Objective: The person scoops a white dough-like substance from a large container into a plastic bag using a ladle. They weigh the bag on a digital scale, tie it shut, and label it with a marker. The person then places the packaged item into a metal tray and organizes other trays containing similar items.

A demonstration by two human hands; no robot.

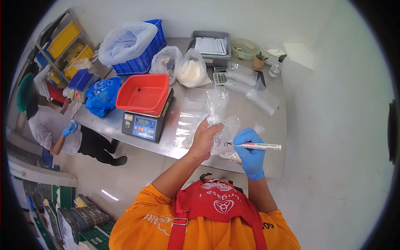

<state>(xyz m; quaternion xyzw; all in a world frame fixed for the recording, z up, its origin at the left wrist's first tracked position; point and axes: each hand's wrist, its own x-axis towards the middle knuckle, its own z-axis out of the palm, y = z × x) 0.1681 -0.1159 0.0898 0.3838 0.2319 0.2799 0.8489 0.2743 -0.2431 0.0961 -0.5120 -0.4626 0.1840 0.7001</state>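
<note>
My bare left hand (206,136) is closed round the gathered neck of a clear plastic bag (216,100), above the table's front part. In a blue glove, my right hand (250,154) grips a permanent marker (266,146) with a white barrel. The marker's tip meets the clear plastic just right of my left hand, where a short dark mark shows. Some white contents (230,156) lie in the plastic below my hands. What the gathered neck hides inside my left fist I cannot make out.
On the steel table (166,143) stand a scale (141,127) with a red tray (139,93), a blue crate (139,64), a bag of white powder (192,73), a calculator (219,78) and a spray bottle (276,68). At the left a person (54,125) works, one hand gloved blue.
</note>
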